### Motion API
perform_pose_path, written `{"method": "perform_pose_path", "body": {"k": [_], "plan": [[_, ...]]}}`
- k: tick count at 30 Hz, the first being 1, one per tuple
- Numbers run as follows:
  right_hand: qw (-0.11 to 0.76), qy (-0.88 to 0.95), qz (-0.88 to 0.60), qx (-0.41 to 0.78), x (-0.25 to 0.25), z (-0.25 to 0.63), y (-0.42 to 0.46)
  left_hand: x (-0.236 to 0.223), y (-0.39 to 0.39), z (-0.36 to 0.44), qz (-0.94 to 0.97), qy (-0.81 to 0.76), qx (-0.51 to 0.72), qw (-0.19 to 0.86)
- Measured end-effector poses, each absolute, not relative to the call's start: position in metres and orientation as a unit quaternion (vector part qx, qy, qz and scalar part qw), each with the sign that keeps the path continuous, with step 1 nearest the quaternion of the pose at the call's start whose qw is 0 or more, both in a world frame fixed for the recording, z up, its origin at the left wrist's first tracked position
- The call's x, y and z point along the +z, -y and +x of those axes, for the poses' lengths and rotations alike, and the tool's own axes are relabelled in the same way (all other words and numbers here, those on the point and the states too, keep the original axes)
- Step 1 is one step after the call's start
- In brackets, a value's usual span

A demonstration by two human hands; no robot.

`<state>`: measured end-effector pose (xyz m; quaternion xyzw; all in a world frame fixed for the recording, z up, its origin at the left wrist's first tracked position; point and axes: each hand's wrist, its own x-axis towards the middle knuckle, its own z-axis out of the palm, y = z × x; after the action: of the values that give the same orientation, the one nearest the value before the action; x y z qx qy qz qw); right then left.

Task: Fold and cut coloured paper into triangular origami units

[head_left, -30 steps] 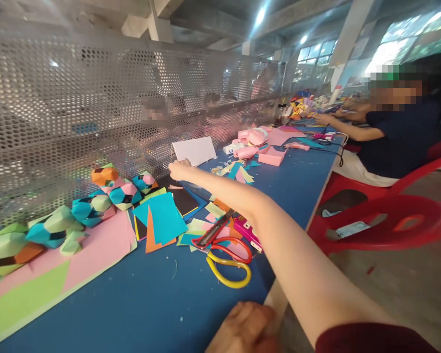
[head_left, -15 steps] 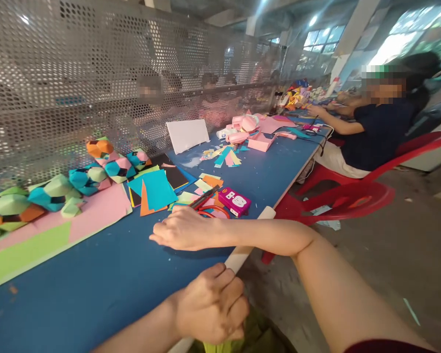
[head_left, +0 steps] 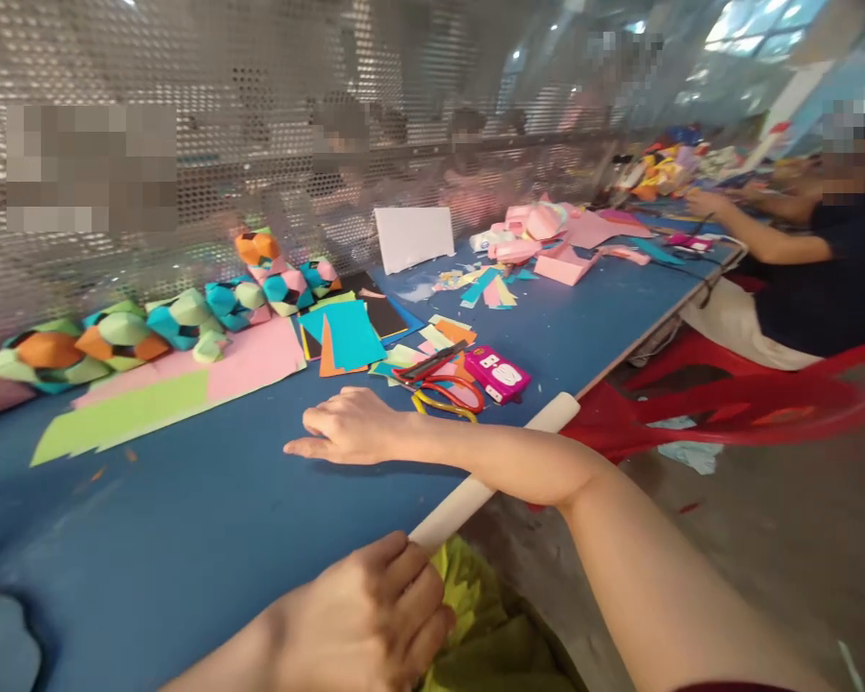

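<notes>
My right hand [head_left: 353, 425] rests palm down low over the blue table, thumb stretched out to the left and the other fingers partly bent; nothing shows in it. Just behind its wrist lie scissors with one yellow and one red handle [head_left: 443, 407], a red box cutter [head_left: 427, 365] and a magenta box [head_left: 497, 373]. In the foreground my left hand [head_left: 379, 607] is closed in a fist beside a white rounded strip [head_left: 457, 509] at the table edge. Its palm side is hidden. Blue paper sheets [head_left: 353, 336] lie beyond the right hand.
Faceted paper balls [head_left: 191, 319] line the perforated metal screen [head_left: 209, 173], by pink and green paper [head_left: 136, 408]. Farther along are a white folded card [head_left: 414, 238], paper scraps and a pink box [head_left: 566, 264]. A person sits at right; a red chair [head_left: 750, 418] stands nearer.
My right hand has drawn back from near the white card to the table in front of me, its thumb now stretched out. My left hand has shifted leftward. The view has turned left.
</notes>
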<state>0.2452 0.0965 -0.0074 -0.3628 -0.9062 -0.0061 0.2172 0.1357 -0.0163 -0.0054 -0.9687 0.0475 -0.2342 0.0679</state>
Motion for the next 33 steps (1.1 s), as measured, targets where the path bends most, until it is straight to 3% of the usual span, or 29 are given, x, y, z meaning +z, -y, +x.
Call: {"method": "perform_pose_path", "body": {"k": [5, 8, 11, 19, 25, 33], "plan": [[0.238, 0.894, -0.376, 0.049, -0.017, 0.261, -0.112, -0.004, 0.017, 0.115, -0.972, -0.011, -0.216, 0.096], [0.251, 0.854, -0.447, 0.084, -0.009, 0.278, -0.122, -0.003, 0.008, 0.108, -0.97, -0.002, -0.217, 0.109], [0.244, 0.804, -0.529, 0.122, 0.0, 0.295, -0.134, -0.007, -0.015, 0.102, -0.959, 0.103, -0.239, 0.111], [0.181, 0.746, -0.623, 0.151, 0.016, 0.337, -0.195, -0.012, -0.125, 0.101, -0.756, 0.537, -0.321, -0.193], [0.141, 0.695, -0.688, 0.152, 0.015, 0.343, -0.232, -0.023, -0.193, 0.116, -0.674, 0.616, -0.342, -0.22], [0.145, 0.683, -0.693, 0.179, -0.004, 0.335, -0.249, -0.03, -0.222, 0.118, -0.635, 0.678, -0.31, -0.201]]}}
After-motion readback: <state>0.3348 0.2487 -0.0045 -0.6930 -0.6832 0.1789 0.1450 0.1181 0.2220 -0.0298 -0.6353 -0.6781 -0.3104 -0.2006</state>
